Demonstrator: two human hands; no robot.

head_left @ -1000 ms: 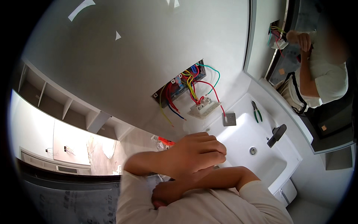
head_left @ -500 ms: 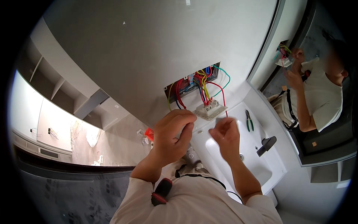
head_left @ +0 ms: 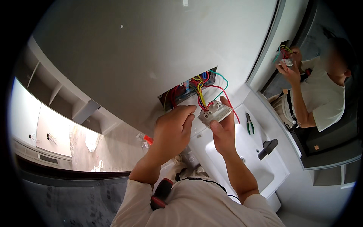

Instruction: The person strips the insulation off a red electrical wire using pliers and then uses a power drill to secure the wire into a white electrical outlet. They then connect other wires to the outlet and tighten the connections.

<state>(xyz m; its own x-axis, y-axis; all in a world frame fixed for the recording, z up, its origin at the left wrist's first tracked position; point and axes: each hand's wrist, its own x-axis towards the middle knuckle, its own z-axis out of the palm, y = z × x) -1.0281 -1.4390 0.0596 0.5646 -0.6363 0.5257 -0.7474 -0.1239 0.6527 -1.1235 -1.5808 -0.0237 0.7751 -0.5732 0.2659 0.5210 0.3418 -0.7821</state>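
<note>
A white wall socket or switch module (head_left: 215, 113), its terminal side facing up, hangs from yellow, red and dark wires (head_left: 201, 92). My right hand (head_left: 224, 138) is closed around its right end, thumb on the near edge and fingers behind. My left hand (head_left: 174, 126) is just left of the module, fingers curled and pinched together; whatever they hold, if anything, is hidden. The wires come out of an open wall box (head_left: 185, 90). One red wire (head_left: 231, 103) arcs right past the module, its lower end loose. A green wire (head_left: 227, 84) loops beside the box.
Below is a white washbasin (head_left: 211, 151) with a dark tap (head_left: 267, 149). Green-handled pliers (head_left: 250, 124) lie on its rim. A mirror (head_left: 325, 147) stands at right, shelves (head_left: 60, 90) at left. A red-and-black tool handle (head_left: 162, 193) shows against my shirt.
My right hand has moved up and taken hold of the module, which is now tilted. The red wire's loose end now shows right of it. My left hand stays curled nearby.
</note>
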